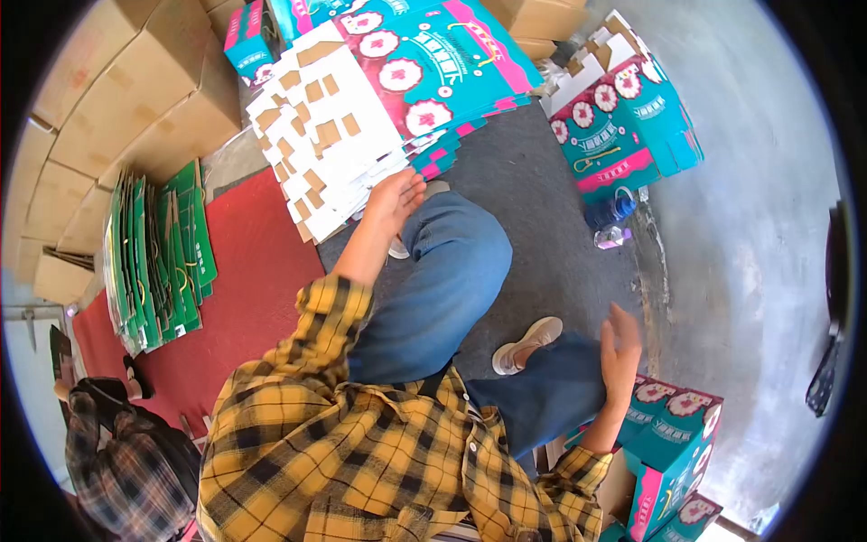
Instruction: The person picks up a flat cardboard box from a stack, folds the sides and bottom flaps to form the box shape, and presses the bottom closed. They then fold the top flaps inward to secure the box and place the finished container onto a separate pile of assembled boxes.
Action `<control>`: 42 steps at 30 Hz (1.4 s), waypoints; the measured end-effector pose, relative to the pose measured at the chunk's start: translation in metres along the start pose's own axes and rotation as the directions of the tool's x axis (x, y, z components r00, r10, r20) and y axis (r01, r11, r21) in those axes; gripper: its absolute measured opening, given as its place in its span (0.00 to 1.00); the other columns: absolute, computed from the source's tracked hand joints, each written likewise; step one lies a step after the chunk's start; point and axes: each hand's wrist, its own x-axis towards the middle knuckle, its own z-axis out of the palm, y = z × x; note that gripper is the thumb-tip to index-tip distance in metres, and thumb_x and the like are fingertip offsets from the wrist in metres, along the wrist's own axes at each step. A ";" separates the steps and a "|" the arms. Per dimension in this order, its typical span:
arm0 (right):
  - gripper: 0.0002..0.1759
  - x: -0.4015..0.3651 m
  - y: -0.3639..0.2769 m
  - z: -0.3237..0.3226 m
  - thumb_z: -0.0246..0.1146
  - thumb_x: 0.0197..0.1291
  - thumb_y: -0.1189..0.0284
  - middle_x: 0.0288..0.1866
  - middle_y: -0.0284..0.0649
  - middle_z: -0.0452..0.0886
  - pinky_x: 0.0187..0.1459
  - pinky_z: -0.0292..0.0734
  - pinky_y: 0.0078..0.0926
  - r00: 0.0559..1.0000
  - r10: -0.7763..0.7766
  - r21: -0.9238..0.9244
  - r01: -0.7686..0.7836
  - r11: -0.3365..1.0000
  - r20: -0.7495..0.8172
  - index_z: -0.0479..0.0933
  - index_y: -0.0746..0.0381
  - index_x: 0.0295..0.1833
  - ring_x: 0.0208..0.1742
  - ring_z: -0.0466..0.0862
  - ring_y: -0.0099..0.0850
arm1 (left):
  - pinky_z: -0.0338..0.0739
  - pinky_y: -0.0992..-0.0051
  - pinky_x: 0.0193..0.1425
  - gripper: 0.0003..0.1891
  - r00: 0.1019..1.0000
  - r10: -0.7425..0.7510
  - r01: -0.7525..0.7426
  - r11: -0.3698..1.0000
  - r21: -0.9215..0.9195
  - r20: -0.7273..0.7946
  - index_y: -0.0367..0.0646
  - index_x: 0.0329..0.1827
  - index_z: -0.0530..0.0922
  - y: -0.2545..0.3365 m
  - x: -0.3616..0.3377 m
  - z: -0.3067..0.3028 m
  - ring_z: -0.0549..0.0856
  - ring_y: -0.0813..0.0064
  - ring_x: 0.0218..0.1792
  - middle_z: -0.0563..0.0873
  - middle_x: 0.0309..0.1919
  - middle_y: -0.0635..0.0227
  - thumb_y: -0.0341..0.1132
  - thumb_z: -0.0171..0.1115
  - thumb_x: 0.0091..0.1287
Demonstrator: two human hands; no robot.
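My left hand (396, 200) reaches out past my knee, fingers stretched and nothing visible in them. It is right at the near edge of a stack of flat printed cartons (479, 54), whose white flaps with brown cut-outs (370, 135) face me. On the other side, my right hand (621, 350) hangs beside my other knee, its fingers apart and slightly blurred. Just below that hand stand folded teal and pink boxes (673, 429) with round flower-like prints. Neither hand holds anything I can see.
Brown cardboard boxes (135, 90) are piled at the upper left. Green flat cartons (158, 257) stand on a red mat (253, 244). Another carton stack (623, 135) and a blue bottle (611, 210) lie to the right. Another person (126, 461) sits at the lower left.
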 end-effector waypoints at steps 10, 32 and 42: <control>0.20 0.010 0.026 0.020 0.61 0.63 0.70 0.49 0.51 0.81 0.49 0.76 0.34 0.944 0.086 -0.013 -0.087 0.996 0.319 0.75 0.66 0.59 0.44 0.84 0.41 | 0.72 0.57 0.64 0.23 0.959 -0.155 -0.024 0.791 -0.611 -0.238 0.38 0.62 0.66 -0.021 0.133 0.008 0.77 0.60 0.61 0.78 0.58 0.58 0.41 0.59 0.71; 0.20 0.001 0.030 0.013 0.62 0.61 0.68 0.49 0.51 0.81 0.47 0.77 0.37 0.938 0.128 -0.112 -0.097 0.989 0.322 0.75 0.66 0.57 0.45 0.83 0.44 | 0.82 0.58 0.54 0.16 0.831 0.549 -0.553 0.804 -0.217 -0.086 0.37 0.53 0.74 0.103 0.048 0.065 0.82 0.64 0.43 0.79 0.48 0.59 0.28 0.64 0.64; 0.28 0.046 0.009 0.003 0.55 0.70 0.60 0.63 0.48 0.75 0.62 0.71 0.35 0.985 0.035 0.531 -0.120 0.839 0.169 0.67 0.66 0.68 0.63 0.76 0.39 | 0.79 0.67 0.41 0.20 0.400 0.569 -0.892 0.061 0.448 0.718 0.29 0.54 0.72 0.024 -0.182 0.138 0.81 0.55 0.39 0.77 0.42 0.51 0.26 0.59 0.58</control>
